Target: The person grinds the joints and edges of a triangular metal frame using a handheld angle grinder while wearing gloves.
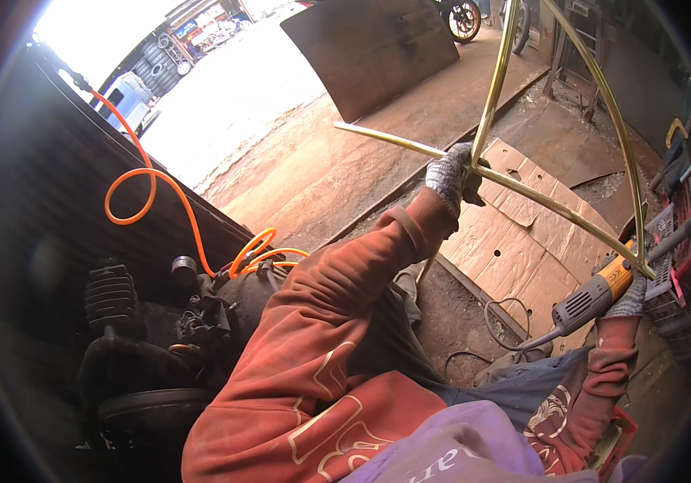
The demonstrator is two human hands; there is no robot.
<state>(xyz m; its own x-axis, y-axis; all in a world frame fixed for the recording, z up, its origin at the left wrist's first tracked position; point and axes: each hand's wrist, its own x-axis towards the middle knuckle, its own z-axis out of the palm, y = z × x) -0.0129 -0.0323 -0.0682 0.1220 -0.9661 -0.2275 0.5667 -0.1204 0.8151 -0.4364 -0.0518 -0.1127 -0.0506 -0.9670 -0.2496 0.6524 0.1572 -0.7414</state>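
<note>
My left hand (451,175), in a grey knitted glove, is closed around a joint of a shiny gold-coloured metal tube frame (554,208). Long straight tubes and one curved tube form the frame, which is held up in front of me; its top runs past the view's edge. At the lower right, my right hand (629,299), also gloved, is wrapped around a yellow and grey angle grinder (595,299), which hides part of its fingers. The grinder's head lies close to the frame's lower right corner; whether they touch I cannot tell. Its disc is hidden.
Flattened cardboard (514,241) lies on the floor below the frame. The grinder's dark cord (487,310) loops near my legs. An orange hose (192,221) coils beside a dark compressor (192,322) at left. Red crates (687,217) stand at right. A metal sheet (373,52) leans ahead.
</note>
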